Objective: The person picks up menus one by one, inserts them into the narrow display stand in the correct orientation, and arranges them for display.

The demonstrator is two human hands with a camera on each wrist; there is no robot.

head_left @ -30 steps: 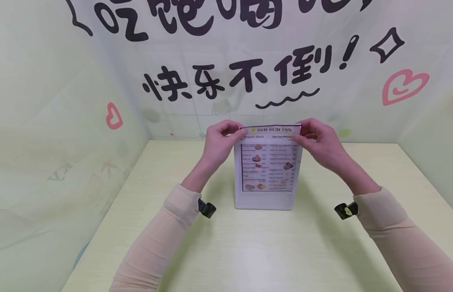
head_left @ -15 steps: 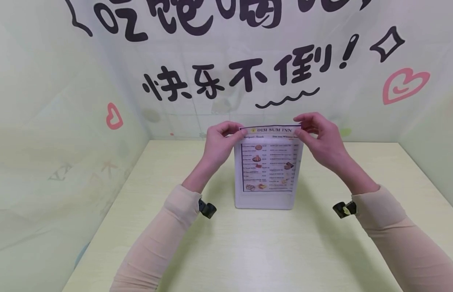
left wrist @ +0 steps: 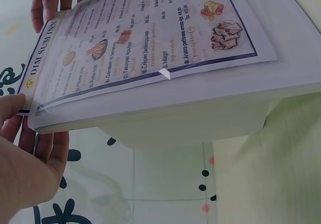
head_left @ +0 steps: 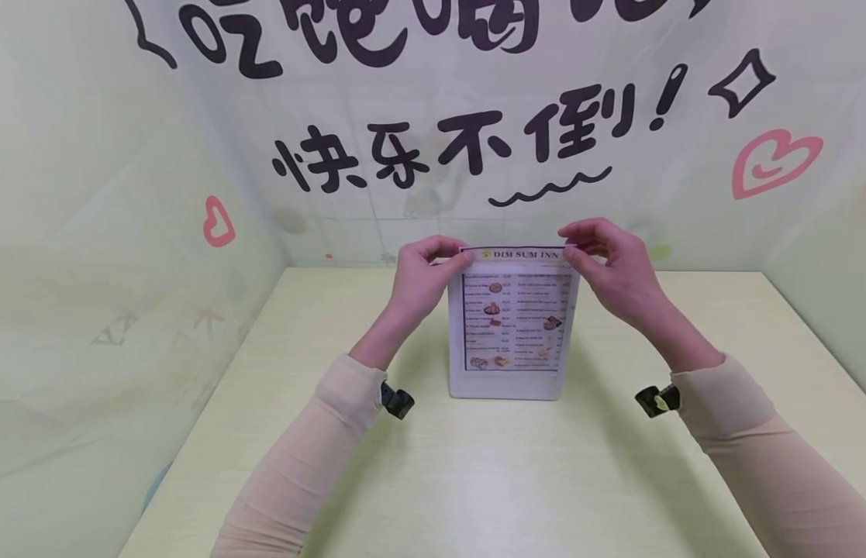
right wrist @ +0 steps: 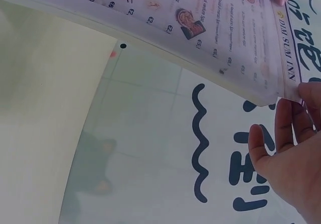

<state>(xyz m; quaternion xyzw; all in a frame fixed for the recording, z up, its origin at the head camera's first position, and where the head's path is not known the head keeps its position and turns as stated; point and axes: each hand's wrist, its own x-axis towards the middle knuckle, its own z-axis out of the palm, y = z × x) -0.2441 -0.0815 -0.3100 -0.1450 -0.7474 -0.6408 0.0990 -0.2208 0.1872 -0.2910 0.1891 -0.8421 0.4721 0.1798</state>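
A white board stands upright on the table, leaning slightly back. A printed menu sheet headed "DIM SUM INN" lies against its front. My left hand pinches the sheet's top left corner, thumb in front and fingers behind. My right hand pinches the top right corner between thumb and fingers, its index finger raised. In the left wrist view the sheet's heading sticks out past the board's top edge, and a pale support shows behind the board.
The pale wooden table reaches to a printed cloth backdrop with black lettering and pink hearts. Cloth walls rise at left and right. A dark wrist camera sits at the left cuff, another camera at the right.
The menu sheet has slid down a little on the board, both hands still at its top corners. My right hand's index finger has lifted from behind the corner.
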